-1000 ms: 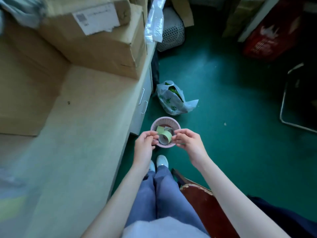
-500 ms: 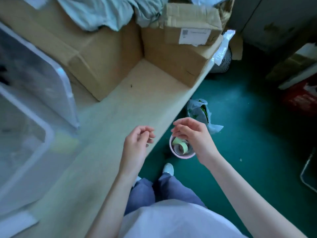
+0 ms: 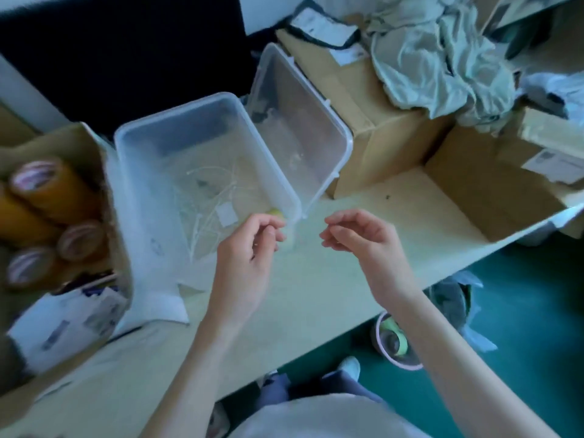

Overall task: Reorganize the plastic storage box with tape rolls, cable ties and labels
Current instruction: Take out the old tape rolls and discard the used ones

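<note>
At the far left a brown cardboard box (image 3: 94,159) stands on the pale wooden worktop (image 3: 316,298) and holds brown packing tape rolls (image 3: 47,191) lying on their sides, with white printed labels (image 3: 66,320) stacked at its near end. Just right of it sits the clear rectangular plastic storage box (image 3: 139,197), open at the top. White cable ties (image 3: 205,213) lie loose across its bottom, and a small white square label (image 3: 227,214) rests among them near the right wall. The box's clear plastic lid (image 3: 316,121) leans tilted against a closed brown carton (image 3: 363,143) on the right, its near edge touching the storage box's rim.

The left hand (image 3: 249,257) hovers over the near right corner of the storage box, its fingers (image 3: 268,221) curled narrow toward the thumb; a small yellow-green blur shows at the fingertips, and whether they pinch it cannot be told. The right hand (image 3: 366,245) hangs over the bare worktop, apart from the left, fingers loosely curled and holding nothing.

Farther right, crumpled grey-green cloth (image 3: 442,64) is heaped over more cartons. On the green floor (image 3: 521,358) below the worktop edge stands a small pink round basket (image 3: 401,358) with a pale green tape roll (image 3: 393,330) inside.
</note>
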`<state>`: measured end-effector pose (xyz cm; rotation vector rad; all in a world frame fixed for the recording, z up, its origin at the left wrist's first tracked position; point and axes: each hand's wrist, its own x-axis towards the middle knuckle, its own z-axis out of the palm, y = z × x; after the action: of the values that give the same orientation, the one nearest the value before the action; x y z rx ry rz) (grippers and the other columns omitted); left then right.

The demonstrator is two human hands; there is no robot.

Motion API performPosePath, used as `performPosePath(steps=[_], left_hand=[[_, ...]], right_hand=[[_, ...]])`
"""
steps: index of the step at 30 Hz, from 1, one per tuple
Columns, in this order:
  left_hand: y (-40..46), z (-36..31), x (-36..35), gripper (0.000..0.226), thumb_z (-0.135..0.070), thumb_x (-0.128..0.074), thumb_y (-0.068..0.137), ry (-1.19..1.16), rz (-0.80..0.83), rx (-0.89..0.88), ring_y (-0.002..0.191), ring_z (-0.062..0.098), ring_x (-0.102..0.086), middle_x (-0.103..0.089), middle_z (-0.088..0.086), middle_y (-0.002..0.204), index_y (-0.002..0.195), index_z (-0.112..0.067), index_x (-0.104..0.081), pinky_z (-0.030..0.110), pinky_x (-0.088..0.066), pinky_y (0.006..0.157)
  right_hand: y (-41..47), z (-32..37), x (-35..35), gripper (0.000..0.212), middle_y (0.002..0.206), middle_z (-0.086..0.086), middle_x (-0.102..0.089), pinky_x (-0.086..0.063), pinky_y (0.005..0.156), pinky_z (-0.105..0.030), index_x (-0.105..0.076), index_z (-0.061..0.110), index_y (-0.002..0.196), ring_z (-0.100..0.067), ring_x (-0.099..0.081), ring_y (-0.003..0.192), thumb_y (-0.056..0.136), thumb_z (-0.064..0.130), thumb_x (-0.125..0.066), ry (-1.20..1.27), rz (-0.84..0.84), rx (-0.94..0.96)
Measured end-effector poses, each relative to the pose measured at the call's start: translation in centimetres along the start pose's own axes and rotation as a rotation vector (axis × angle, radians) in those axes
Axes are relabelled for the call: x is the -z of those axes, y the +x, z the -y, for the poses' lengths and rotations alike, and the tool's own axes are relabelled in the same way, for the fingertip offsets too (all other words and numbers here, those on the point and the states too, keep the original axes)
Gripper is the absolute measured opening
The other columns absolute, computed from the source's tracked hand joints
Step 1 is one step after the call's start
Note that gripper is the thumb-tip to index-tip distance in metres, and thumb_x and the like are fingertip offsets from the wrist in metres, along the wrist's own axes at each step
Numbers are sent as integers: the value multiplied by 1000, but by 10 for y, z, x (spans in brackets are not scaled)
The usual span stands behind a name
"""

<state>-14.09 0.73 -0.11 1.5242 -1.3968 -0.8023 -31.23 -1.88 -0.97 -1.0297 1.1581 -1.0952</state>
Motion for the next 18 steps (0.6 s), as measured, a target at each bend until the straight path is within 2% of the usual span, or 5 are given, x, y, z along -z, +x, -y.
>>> performPosePath(steps=[5, 9, 12, 15, 18], left_hand=[[4, 21, 52, 27, -8, -50, 95, 37, -90, 22, 72, 8, -61, -67, -10, 76, 85, -30, -60, 20, -47, 72], [10, 35, 89, 22, -7, -48, 95, 37, -158, 65, 70, 4, -60, -67, -9, 76, 88, -22, -62, 13, -44, 68], [17, 44, 106, 21, -7, -47, 95, 76, -170, 84, 70, -1, -60, -67, -8, 79, 88, -20, -62, 8, -42, 66], [23, 53, 115, 25, -8, -47, 95, 131, -188, 92, 75, 0, -61, -67, -9, 81, 85, -28, -60, 10, -43, 68], [28, 57, 119, 25, -9, -47, 95, 138, -202, 108, 76, -1, -60, -68, -8, 82, 84, -29, -59, 9, -42, 68]], right_hand=[[14, 2, -53, 24, 64, 2, -68, -51, 66, -17, -64, 8, 83, -9, -64, 61, 86, -14, -55, -32, 82, 91], [35, 6, -85, 26, 70, -3, -67, -49, 70, -17, -63, 14, 83, -6, -62, 64, 85, -11, -58, -220, 183, 180], [61, 7, -97, 25, 78, -4, -69, -47, 70, -17, -64, 24, 82, -7, -61, 68, 84, -1, -65, -488, 220, 256], [94, 8, -107, 15, 80, 3, -67, -46, 73, -16, -65, 21, 89, -2, -57, 66, 84, 6, -64, -799, 315, 288], [130, 5, -121, 22, 95, -1, -62, -44, 85, -29, -63, 14, 107, -18, -57, 89, 86, 13, -61, -1162, 505, 207]])
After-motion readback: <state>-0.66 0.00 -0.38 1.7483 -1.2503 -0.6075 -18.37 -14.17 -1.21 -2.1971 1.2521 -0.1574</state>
